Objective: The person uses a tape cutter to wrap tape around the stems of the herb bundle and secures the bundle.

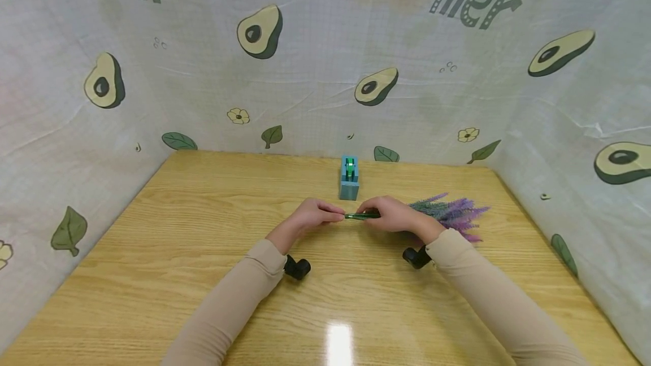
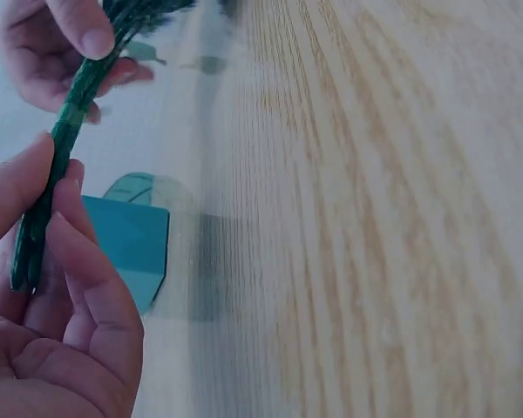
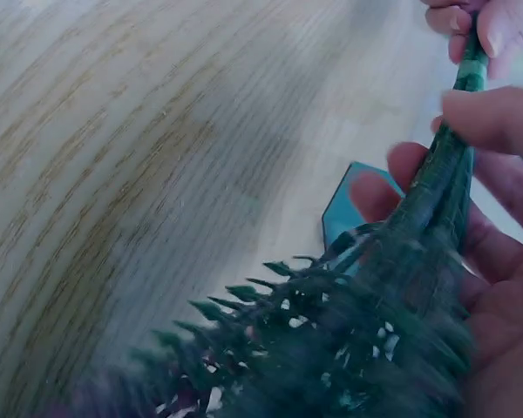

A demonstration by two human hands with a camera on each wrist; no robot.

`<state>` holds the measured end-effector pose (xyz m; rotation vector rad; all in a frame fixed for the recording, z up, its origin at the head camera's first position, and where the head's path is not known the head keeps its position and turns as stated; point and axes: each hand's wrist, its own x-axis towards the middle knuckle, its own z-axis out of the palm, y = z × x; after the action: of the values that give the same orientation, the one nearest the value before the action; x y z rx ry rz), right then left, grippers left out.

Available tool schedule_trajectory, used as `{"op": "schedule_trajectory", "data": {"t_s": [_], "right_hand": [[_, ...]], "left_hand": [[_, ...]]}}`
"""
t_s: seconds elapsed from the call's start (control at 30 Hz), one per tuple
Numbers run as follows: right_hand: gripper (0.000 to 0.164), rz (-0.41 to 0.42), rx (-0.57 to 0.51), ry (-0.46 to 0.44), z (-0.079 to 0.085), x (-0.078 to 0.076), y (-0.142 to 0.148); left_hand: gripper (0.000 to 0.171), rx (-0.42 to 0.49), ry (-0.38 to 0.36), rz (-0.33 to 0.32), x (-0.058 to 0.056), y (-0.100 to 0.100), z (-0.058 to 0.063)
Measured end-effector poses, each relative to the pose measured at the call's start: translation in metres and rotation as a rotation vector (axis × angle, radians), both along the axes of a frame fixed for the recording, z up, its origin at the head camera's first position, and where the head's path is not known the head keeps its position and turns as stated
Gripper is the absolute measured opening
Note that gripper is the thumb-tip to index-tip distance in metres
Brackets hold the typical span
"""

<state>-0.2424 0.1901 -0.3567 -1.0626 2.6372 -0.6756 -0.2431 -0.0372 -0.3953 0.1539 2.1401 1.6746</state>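
A bunch of artificial lavender [image 1: 460,212] with purple and green heads lies crosswise in front of me, its heads to the right. My right hand [image 1: 390,214] grips the gathered green stems below the heads. At the stems' cut ends, my left hand [image 1: 312,214] pinches them between thumb and fingers. Between the two hands, a shiny green band [image 2: 71,115] like tape circles the stems, also visible in the right wrist view. Just beyond the hands stands a blue tape dispenser [image 1: 349,190] holding a roll of green tape [image 1: 350,167].
The wooden table [image 1: 229,196] reaches back to a hanging cloth [image 1: 315,72] printed with avocados and leaves, which also closes off both sides. Black camera mounts [image 1: 297,268] sit at both wrists, close above the tabletop.
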Motion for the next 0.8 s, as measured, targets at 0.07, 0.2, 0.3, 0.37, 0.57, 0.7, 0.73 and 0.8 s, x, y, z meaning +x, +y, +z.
{"op": "schedule_trajectory", "data": {"t_s": [0.07,0.2,0.3,0.37,0.57,0.7,0.73,0.8], "right_hand": [[0.021,0.004,-0.012,0.016,0.0001,-0.0007,0.0001],[0.022,0.006,-0.007,0.049,-0.0020,-0.0020,-0.0019],[0.022,-0.004,0.021,0.058,-0.0028,-0.0027,-0.0040],[0.022,-0.010,0.042,0.071,-0.0028,-0.0030,-0.0051],[0.020,-0.027,0.062,0.047,-0.0025,-0.0054,-0.0053],[0.021,-0.034,0.055,0.021,-0.0020,-0.0071,-0.0038],[0.020,-0.029,0.052,0.031,-0.0017,-0.0072,-0.0035],[0.020,-0.019,0.045,0.061,-0.0009,-0.0069,-0.0031]], "left_hand": [[0.022,-0.007,0.005,0.014,-0.0006,0.0006,0.0000],[0.023,-0.017,0.022,0.032,-0.0013,0.0032,0.0001],[0.021,-0.013,0.026,0.026,-0.0017,0.0042,0.0007],[0.022,-0.003,0.022,0.025,-0.0025,0.0045,0.0003],[0.021,-0.019,0.007,0.046,-0.0040,0.0030,0.0019],[0.018,-0.038,0.012,0.057,-0.0043,0.0017,0.0029],[0.018,-0.030,0.011,0.060,-0.0043,0.0018,0.0030],[0.019,-0.019,0.010,0.065,-0.0047,0.0024,0.0027]]}}
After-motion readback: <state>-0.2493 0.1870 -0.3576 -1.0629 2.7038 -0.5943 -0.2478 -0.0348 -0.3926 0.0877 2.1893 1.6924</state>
